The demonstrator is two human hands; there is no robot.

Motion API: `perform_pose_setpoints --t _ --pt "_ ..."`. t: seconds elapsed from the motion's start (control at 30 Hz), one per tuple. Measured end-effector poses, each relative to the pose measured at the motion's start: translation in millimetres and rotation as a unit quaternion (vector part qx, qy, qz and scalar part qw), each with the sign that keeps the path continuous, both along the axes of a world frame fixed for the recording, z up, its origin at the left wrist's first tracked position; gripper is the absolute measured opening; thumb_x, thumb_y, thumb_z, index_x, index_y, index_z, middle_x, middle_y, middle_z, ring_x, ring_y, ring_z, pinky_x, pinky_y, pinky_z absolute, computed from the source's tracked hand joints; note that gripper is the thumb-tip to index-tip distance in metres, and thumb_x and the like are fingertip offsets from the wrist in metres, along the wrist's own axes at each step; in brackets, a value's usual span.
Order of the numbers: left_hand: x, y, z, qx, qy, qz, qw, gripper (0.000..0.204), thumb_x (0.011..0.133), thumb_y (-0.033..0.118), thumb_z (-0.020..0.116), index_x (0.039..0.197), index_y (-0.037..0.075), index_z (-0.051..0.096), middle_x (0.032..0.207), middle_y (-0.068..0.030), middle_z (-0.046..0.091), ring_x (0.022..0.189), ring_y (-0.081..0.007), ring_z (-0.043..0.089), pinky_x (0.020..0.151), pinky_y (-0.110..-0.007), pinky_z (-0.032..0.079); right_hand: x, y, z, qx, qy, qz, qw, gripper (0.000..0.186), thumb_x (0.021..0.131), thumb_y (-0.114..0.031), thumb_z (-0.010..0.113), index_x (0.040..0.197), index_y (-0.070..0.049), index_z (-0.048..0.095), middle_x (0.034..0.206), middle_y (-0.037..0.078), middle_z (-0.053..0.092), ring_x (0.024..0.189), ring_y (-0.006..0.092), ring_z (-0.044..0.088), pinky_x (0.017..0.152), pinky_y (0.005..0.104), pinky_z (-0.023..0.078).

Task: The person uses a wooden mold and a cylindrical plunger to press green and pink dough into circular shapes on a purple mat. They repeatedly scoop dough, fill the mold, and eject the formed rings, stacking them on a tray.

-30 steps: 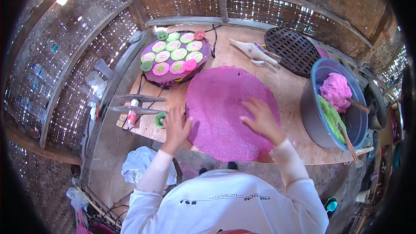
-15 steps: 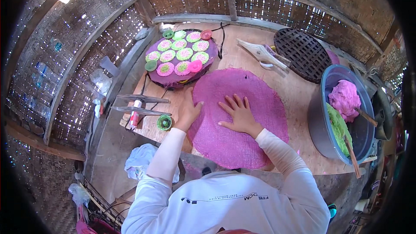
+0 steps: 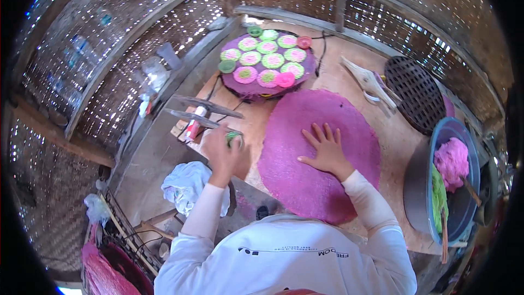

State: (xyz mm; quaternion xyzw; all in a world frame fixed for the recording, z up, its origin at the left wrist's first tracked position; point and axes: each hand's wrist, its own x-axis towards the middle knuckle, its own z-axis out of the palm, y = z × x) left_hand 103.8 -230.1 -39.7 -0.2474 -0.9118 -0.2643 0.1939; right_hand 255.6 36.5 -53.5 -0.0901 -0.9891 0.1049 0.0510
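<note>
My right hand (image 3: 327, 150) lies flat with spread fingers on a round pink-purple woven cloth (image 3: 316, 191), which covers something disc-shaped on the wooden table. At the table's left part, my left hand (image 3: 220, 150) is at a small green round cup (image 3: 234, 139) with a patterned inside. Its fingers are blurred and partly cover the cup, so I cannot tell whether they grip it. Beyond the cloth stands a round purple-covered tray (image 3: 240, 86) bearing several pink-and-green lacy discs (image 3: 273, 60). Small green cups (image 3: 226, 66) and pink cups (image 3: 285, 79) sit on its edge.
On the right a large grey tub (image 3: 417, 196) holds pink dough-like mass (image 3: 452, 161), green mass (image 3: 438, 196) and wooden sticks. A dark woven tray (image 3: 415, 93) and a pale wooden tool (image 3: 368, 80) lie behind. Flat sticks (image 3: 204, 120) overhang the left edge; a white cloth (image 3: 188, 186) is below.
My left hand has left the cloth's left edge and moved left to the small green cup. The right hand stays flat on the cloth. The whole view has shifted somewhat leftward.
</note>
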Motion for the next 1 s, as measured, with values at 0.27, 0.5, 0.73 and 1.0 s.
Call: perform_pose_setpoints --t 0.27,0.5,0.73,1.0 --pt "-89.4 -115.7 3.6 -0.065 -0.104 0.175 0.977 0.061 0.071 0.049 0.066 0.117 0.011 0.053 0.117 -0.0113 0.048 0.109 -0.0305 0.044 0.088 -0.050 0.034 -54.9 56.4 53.3 -0.028 0.237 -0.044 0.970 0.054 0.076 -0.039 0.064 0.120 -0.012 0.052 0.121 0.012 0.051 0.116 0.0302 0.044 0.098 0.0493 0.029" --pt "-62.8 -68.7 36.9 -0.015 0.038 0.113 0.993 0.042 0.072 0.033 0.067 0.106 0.010 0.056 0.102 -0.0114 0.050 0.099 -0.0294 0.047 0.082 -0.044 0.036 -72.8 171.2 71.9 0.197 0.195 -0.339 0.899 0.073 0.066 -0.044 0.071 0.124 -0.008 0.045 0.120 0.013 0.052 0.118 0.0322 0.044 0.098 0.0442 0.032" --pt "3.4 6.9 29.6 0.104 -0.016 -0.156 0.982 0.025 0.074 0.022 0.066 0.093 0.007 0.059 0.083 -0.0089 0.055 0.080 -0.0276 0.051 0.074 -0.039 0.037 -20.8 248.1 35.6 0.080 -0.093 -0.363 0.924 0.076 0.065 -0.051 0.071 0.121 -0.006 0.049 0.115 0.016 0.057 0.103 0.0326 0.057 0.084 0.0433 0.046" --pt "31.4 152.0 61.4 0.037 -0.054 -0.424 0.903 0.014 0.079 0.020 0.060 0.090 0.011 0.063 0.088 -0.0066 0.058 0.088 -0.0255 0.052 0.077 -0.040 0.037 37.6 178.4 41.4 -0.177 0.297 -0.322 0.882 0.051 0.075 -0.031 0.069 0.113 -0.001 0.054 0.094 0.014 0.063 0.085 0.0233 0.061 0.072 0.0325 0.047"
